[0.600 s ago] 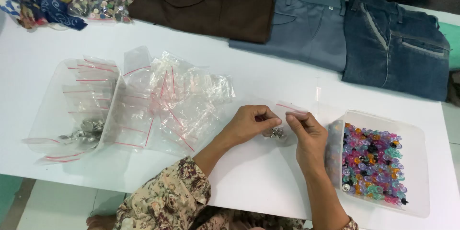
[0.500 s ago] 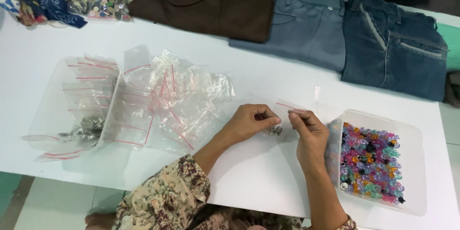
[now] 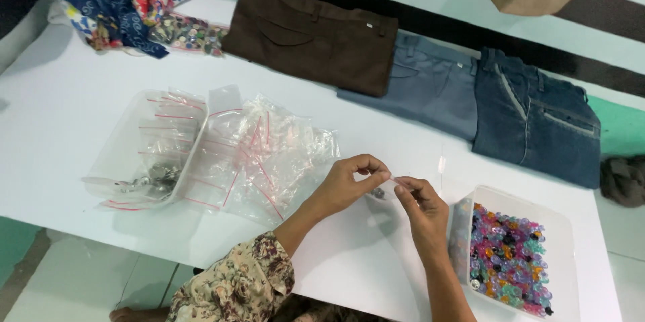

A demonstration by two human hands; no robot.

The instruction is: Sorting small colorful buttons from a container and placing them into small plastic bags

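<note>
On a white counter (image 3: 80, 94), a clear tray (image 3: 151, 144) of small red-striped zip bags sits at far left, with a loose heap of the same bags (image 3: 269, 151) just beside it. Right of the heap, the left hand (image 3: 346, 184) and right hand (image 3: 420, 211) meet above the counter, each pinching with thumb and forefinger one end of a small clear bag (image 3: 388, 184); the other fingers curl loosely. The bag's long axis runs left to right between the two hands, equally close to both. Something small and dark shows at it, too small to identify. A clear tub of coloured beads (image 3: 507, 261) lies just right of the right hand, nearer to it than to the left.
</note>
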